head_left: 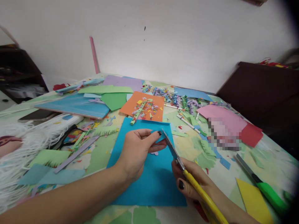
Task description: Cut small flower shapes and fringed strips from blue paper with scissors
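Note:
My left hand is closed in a pinch above a bright blue sheet. Between its thumb and fingers is what looks like a small piece of blue paper, hard to tell from the sheet behind. My right hand grips scissors with long yellow handles, their narrow blades almost together and pointing up beside the left fingertips. A small lilac paper shape lies on the blue sheet under the left hand. Above the sheet, an orange paper carries tiny coloured scraps and a spotted green paper roll.
A green-handled knife lies at right near yellow paper. Pink paper and several curled paper strips lie farther back. White yarn, a phone and a blue folder occupy the left. A wall stands behind.

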Available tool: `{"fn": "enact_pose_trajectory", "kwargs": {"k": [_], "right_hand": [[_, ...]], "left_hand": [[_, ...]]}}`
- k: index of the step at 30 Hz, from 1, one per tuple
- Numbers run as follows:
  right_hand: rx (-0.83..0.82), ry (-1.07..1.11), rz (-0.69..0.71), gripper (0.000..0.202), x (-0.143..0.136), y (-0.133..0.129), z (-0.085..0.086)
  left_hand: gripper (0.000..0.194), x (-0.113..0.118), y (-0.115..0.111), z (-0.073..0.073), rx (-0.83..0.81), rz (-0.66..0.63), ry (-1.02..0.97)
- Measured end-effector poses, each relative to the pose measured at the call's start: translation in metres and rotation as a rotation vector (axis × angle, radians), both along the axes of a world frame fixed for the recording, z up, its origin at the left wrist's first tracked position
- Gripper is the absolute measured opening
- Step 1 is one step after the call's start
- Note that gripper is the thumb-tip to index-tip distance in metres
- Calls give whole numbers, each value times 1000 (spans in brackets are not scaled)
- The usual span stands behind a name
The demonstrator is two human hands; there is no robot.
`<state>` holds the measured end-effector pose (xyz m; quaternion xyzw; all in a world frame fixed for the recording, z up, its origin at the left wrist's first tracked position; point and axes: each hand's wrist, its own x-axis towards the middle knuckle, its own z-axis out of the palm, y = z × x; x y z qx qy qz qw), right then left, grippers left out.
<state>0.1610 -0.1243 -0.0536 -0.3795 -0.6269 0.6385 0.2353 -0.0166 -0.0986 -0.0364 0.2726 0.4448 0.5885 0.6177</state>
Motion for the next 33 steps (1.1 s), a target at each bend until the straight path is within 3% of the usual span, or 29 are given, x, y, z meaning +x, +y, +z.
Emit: {"fn": "enact_pose_trajectory", "kwargs": {"k": [17,23,29,33], "right_hand": [[13,-65,-83,35,3,-3,-6],[47,-37,-47,39,1,-1,-5],[0,55,85,44,5,14,-24],[-8,72,80,44,7,16,-27]], "left_hand": [[14,0,-1,2,-4,-3,3],[14,0,-1,0,-7,-4,4],[14,0,2,-1,-14,-11,-6],[14,0,1,0,-18,-13,3]]}}
